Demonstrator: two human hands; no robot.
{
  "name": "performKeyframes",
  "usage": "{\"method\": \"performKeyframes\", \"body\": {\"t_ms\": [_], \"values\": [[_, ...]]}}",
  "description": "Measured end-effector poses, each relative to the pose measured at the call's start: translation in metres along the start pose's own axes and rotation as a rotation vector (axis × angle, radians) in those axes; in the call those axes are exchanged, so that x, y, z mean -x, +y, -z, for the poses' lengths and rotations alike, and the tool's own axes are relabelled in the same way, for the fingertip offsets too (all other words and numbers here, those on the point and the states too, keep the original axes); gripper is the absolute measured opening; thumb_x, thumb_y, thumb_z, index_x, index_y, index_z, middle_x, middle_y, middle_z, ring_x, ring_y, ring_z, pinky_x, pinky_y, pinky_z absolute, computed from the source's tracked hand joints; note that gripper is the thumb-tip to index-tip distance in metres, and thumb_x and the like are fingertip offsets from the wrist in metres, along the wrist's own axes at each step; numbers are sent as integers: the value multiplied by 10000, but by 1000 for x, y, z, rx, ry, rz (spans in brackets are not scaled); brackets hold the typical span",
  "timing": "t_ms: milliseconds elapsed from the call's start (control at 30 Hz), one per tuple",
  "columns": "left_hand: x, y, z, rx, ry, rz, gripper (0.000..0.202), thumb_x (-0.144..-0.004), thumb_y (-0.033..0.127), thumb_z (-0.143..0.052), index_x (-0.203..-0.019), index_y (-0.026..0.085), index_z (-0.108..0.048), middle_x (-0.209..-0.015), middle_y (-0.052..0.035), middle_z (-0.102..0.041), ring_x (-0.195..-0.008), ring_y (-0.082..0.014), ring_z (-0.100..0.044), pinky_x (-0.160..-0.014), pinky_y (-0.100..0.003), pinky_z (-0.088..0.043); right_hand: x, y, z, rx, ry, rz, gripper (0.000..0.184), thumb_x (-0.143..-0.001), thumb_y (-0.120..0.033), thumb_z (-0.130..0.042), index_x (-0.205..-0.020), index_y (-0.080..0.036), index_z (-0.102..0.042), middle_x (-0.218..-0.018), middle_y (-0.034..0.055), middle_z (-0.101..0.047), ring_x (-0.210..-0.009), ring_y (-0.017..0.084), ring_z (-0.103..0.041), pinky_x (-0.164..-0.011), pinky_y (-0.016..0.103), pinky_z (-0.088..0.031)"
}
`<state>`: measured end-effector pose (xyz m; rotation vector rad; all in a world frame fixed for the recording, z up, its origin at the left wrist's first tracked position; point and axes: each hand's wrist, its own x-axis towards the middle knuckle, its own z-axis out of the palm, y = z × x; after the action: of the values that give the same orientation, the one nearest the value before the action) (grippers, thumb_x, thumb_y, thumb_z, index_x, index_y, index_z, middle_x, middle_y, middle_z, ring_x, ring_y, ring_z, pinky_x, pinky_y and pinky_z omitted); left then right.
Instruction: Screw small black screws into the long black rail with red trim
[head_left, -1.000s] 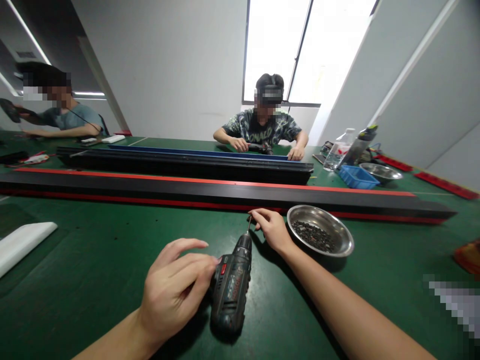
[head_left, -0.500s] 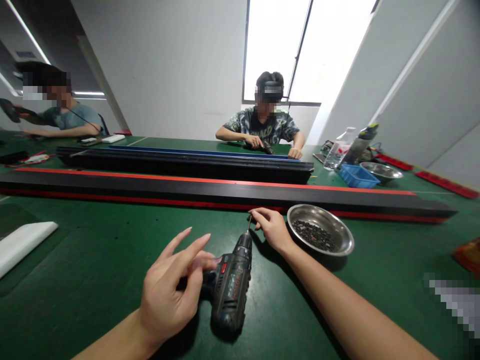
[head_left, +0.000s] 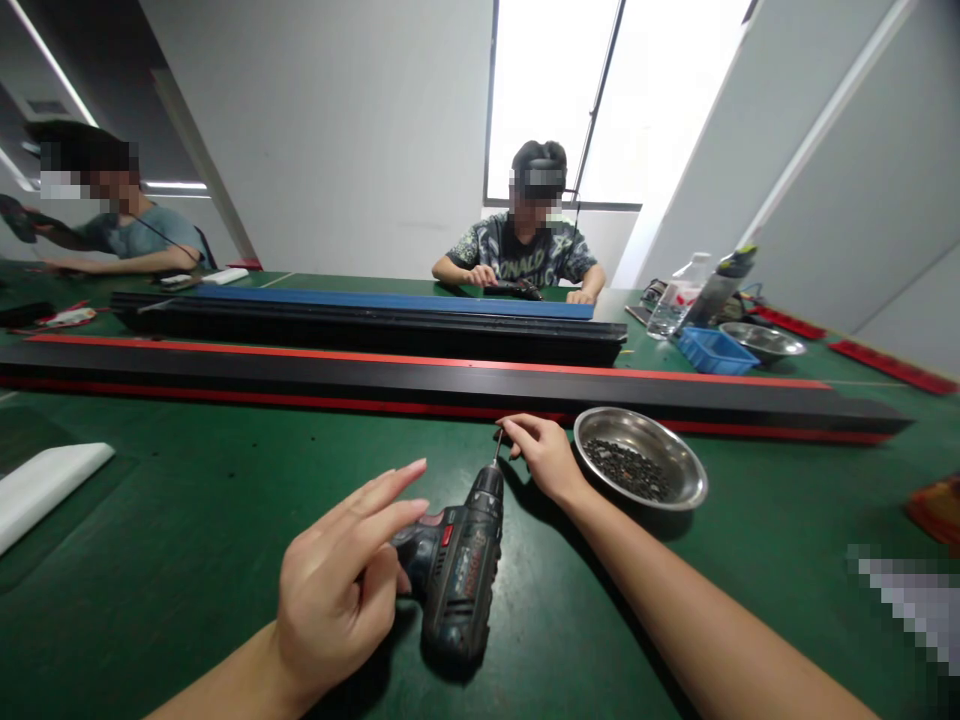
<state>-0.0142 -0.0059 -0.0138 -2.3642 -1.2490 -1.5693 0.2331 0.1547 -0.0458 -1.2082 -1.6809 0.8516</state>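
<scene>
A dark cordless drill [head_left: 457, 570] lies on the green table [head_left: 187, 540], its bit pointing away from me. My left hand [head_left: 341, 590] rests against the drill's handle. Its index and middle fingers are stretched out over the handle and the lower fingers curl beside it. My right hand [head_left: 544, 455] is pinched at the tip of the bit, and whatever is between thumb and forefinger is too small to name. A steel bowl [head_left: 686, 490] of small dark screws stands just right of that hand.
A long black rail with red strips [head_left: 450, 385] crosses the table right behind the bit. A second black rail topped in blue [head_left: 375, 318] lies farther back. Two people sit across. A blue bin [head_left: 716, 352], bottles [head_left: 675, 295] and another bowl [head_left: 765, 342] stand far right, with white foam [head_left: 45, 480] at left.
My left hand's fingers lifted off the drill's rear and now stretch over its handle. The right hand stayed at the bit. The person opposite shifted their hands.
</scene>
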Motion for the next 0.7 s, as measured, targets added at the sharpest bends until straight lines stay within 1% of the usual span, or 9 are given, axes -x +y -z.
{"method": "performKeyframes", "body": {"t_ms": [67, 167, 233, 300, 400, 433, 567, 633, 700], "values": [[-1, 0, -2, -5, 23, -3, 436, -925, -30, -554, -1271, 200, -689, -1535, -122, -608, -1149, -230, -769, -917, -307, -674, 0, 0, 0, -7, -3, 2, 371, -945, -464, -604, -975, -167, -825, -927, 87, -810, -674, 191, -678, -697, 306, -513], [-4, 2, -5, -8, 67, 46, 451, -952, -45, -534, -1279, 220, -697, -1658, -113, -446, -1284, -265, -700, -1070, -412, -622, 0, 0, 0, -14, -7, -2, 376, -949, -465, -598, -982, -165, -823, -932, 89, -810, -665, 189, -678, -684, 305, -512], [-5, 3, -5, -30, 97, 84, 479, -954, -50, -516, -1302, 230, -689, -1681, -108, -403, -1306, -279, -685, -1111, -466, -595, 0, 1, 0, -9, -8, -2, 376, -949, -465, -597, -976, -165, -823, -930, 89, -809, -662, 188, -677, -684, 305, -514], [-6, 4, -5, -54, 110, 100, 523, -938, -50, -510, -1354, 229, -661, -1684, -121, -396, -1319, -304, -675, -1078, -474, -617, 0, 1, 0, -3, -5, 0, 372, -948, -462, -599, -968, -165, -822, -923, 88, -807, -659, 186, -676, -689, 305, -518], [-6, 4, -5, -63, 96, 116, 581, -912, -53, -500, -1401, 236, -623, -1681, -132, -394, -1312, -329, -676, -944, -422, -686, 0, 1, 0, -8, -3, 1, 368, -943, -461, -601, -963, -167, -821, -922, 87, -806, -663, 187, -675, -683, 303, -525], [-5, 4, -5, -58, 82, 123, 582, -911, -54, -490, -1393, 244, -624, -1675, -127, -398, -1306, -327, -679, -940, -430, -689, 0, 0, 0, -12, -4, 1, 368, -942, -463, -601, -963, -168, -819, -924, 87, -806, -669, 189, -676, -680, 301, -528], [-4, 2, -5, -15, 69, 76, 470, -928, -48, -487, -1237, 247, -683, -1605, -88, -451, -1311, -293, -677, -1095, -509, -609, 1, -3, 0, -30, -5, -4, 376, -938, -474, -595, -957, -166, -812, -935, 92, -804, -688, 193, -678, -675, 302, -542], [-3, 0, -3, 4, 51, 47, 413, -935, -45, -478, -1147, 235, -695, -1544, -79, -496, -1318, -264, -668, -1114, -467, -594, 1, -4, -1, -51, -2, -7, 385, -934, -483, -595, -975, -163, -806, -939, 98, -802, -695, 196, -680, -661, 301, -546], [-3, -3, -2, 0, -51, 23, 386, -946, -15, -461, -1158, 226, -674, -1504, -95, -534, -1316, -251, -660, -1094, -425, -598, 1, -3, -1, -88, 8, -14, 406, -932, -493, -596, -1048, -159, -795, -937, 101, -798, -695, 196, -681, -646, 298, -548]]}}
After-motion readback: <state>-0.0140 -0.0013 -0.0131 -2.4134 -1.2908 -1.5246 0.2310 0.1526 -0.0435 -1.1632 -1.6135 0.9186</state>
